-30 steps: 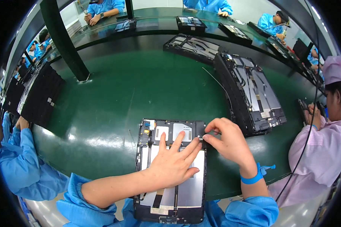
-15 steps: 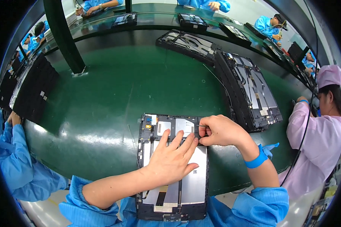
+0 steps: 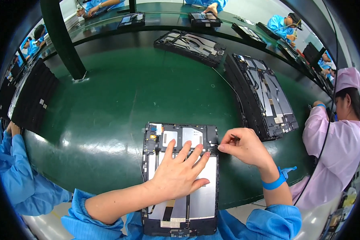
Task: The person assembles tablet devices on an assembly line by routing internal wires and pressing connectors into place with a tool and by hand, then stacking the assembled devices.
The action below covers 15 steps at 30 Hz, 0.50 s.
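Observation:
An opened tablet-like device [image 3: 207, 180] with silver panels, a black frame and ribbon cables lies lengthwise in front of me, its lower end close to my body. Palm down across its upper half, my left hand [image 3: 180, 170] presses on it with fingers spread. My right hand [image 3: 244, 147] is at the upper right edge, thumb and fingers pinched together. From that pinch sticks out part of a thin dark tool [image 3: 235, 137]; its kind cannot be made out. The fingertips are beside the device's edge, near a small dark part in the corner.
To the right rises a stack of similar devices [image 3: 268, 92], with another stack [image 3: 192, 46] behind it. A tall black stack [image 3: 34, 94] stands at the left, near a green post [image 3: 64, 40]. A person in pink [image 3: 328, 136] works at the right; others in blue sit around.
My right hand has drawn back to the right, off the device's upper corner. The device and my left hand have shifted slightly left. Across the table, a person's hand now touches a device.

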{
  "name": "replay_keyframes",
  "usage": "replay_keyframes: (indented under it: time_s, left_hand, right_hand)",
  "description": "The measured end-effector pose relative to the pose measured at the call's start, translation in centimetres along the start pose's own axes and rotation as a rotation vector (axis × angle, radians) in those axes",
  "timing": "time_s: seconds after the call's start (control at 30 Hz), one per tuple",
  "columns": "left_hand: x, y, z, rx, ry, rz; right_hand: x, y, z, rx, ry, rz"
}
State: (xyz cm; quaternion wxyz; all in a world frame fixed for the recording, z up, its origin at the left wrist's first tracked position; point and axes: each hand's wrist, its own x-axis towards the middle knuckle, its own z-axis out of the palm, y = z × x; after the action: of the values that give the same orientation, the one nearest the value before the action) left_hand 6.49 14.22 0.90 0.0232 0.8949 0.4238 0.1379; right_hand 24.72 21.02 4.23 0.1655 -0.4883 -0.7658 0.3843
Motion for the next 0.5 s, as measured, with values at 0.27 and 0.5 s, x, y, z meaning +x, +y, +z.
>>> replay_keyframes:
  time_s: [0.27, 0.5]
  left_hand:
    - [0.3, 0.1, 0.0, 0.032, 0.001, 0.004]
    - [0.2, -0.2, -0.2, -0.059, -0.008, -0.009]
  right_hand:
    - [3.6, -0.2, 1.2, -0.303, 0.053, -0.363]
    - [5.3, -1.9, 1.9, -0.471, -0.161, -0.400]
